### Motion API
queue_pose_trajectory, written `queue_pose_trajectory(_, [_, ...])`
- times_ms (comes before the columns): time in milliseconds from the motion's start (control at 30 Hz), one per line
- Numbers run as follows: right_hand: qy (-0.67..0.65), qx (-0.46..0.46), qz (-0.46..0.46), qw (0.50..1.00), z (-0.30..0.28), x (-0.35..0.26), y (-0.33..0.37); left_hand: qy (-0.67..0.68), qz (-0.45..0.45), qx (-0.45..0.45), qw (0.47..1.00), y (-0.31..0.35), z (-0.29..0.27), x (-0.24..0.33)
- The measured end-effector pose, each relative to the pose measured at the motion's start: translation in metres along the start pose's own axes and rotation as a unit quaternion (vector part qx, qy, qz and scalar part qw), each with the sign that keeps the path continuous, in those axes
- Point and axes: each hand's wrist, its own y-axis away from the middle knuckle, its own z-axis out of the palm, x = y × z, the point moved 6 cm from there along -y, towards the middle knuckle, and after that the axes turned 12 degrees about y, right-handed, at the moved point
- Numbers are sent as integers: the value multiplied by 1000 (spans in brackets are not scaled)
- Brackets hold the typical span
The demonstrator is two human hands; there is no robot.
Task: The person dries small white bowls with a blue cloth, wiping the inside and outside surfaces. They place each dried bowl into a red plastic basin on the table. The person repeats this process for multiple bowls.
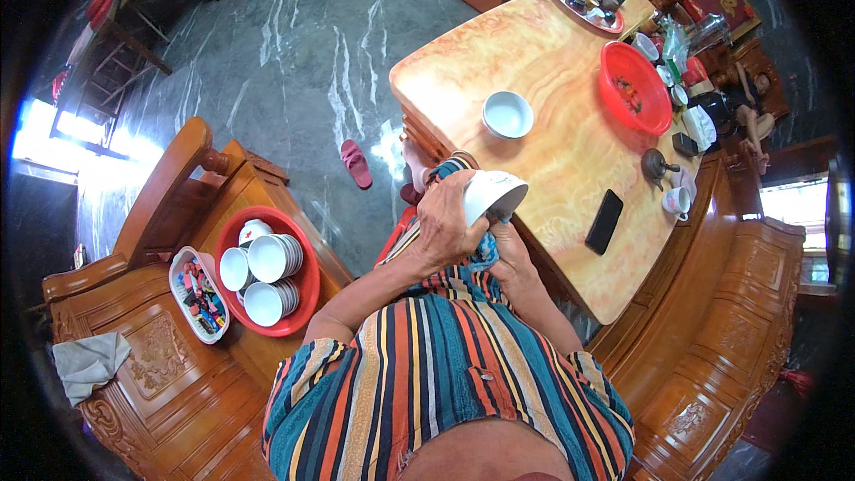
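White bowl (492, 193) is being gripped by the left hand (447, 224) above the table (552, 71) edge. Right hand (509, 254) is pressing a blue cloth (482, 254) underneath, clutching it.

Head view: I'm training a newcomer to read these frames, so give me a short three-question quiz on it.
1. True or false: the left hand holds a white bowl.
2. Where do the stacked white bowls sit? A) on the black phone B) in the red basin on the wooden bench C) on the floor
3. What lies on the marble floor near the table's corner?

Key
1. True; the right hand is beneath it with a blue cloth.
2. B, the red basin.
3. A pink slipper.
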Motion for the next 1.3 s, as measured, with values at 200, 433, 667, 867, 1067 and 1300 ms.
queue_pose_trajectory(200, [149,60,-74,984,-13,-21,0,61,-147,-134,978,-4,7,-21])
queue_pose_trajectory(433, [586,72,-267,761,4,-75,15,28,-82,-203,975,-4,13,-15])
queue_pose_trajectory(667, [781,-58,-417,461,83,-103,42,53,-93,-230,967,5,22,-11])
queue_pose_trajectory(867, [664,-45,-320,674,56,-99,24,51,-162,-204,964,4,14,-19])
queue_pose_trajectory(1067, [477,44,-291,828,14,-81,9,71,-178,-138,972,2,7,-19])
queue_pose_trajectory(1300, [123,56,-129,982,4,-31,0,44,-79,-11,996,-2,-1,-11])
